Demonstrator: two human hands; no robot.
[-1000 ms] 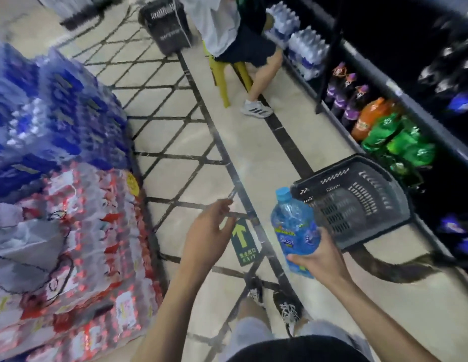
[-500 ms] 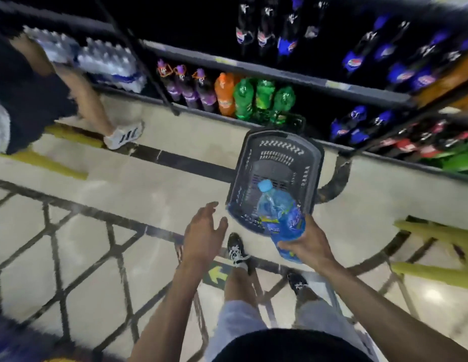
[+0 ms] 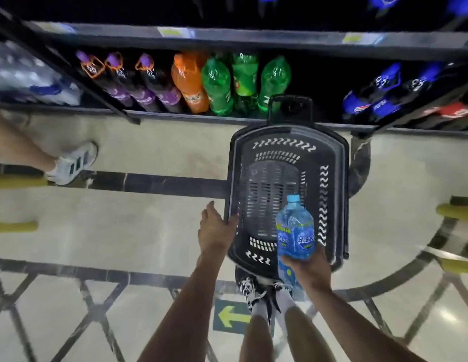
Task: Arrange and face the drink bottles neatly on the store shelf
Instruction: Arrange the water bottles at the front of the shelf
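Your left hand (image 3: 217, 228) now touches basket (image 3: 287, 132) rim, fingers extended; right hand (image 3: 306, 267) grips blue bottle (image 3: 295, 231), cap toward shelf (image 3: 191, 117).

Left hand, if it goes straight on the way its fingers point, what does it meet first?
The black basket: the fingertips of the left hand lie right at its left rim; whether they touch is unclear.

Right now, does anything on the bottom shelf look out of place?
A lone orange bottle stands between the purple bottles and green bottles. The middle green bottle sits farther back than its neighbours, so that row is uneven.
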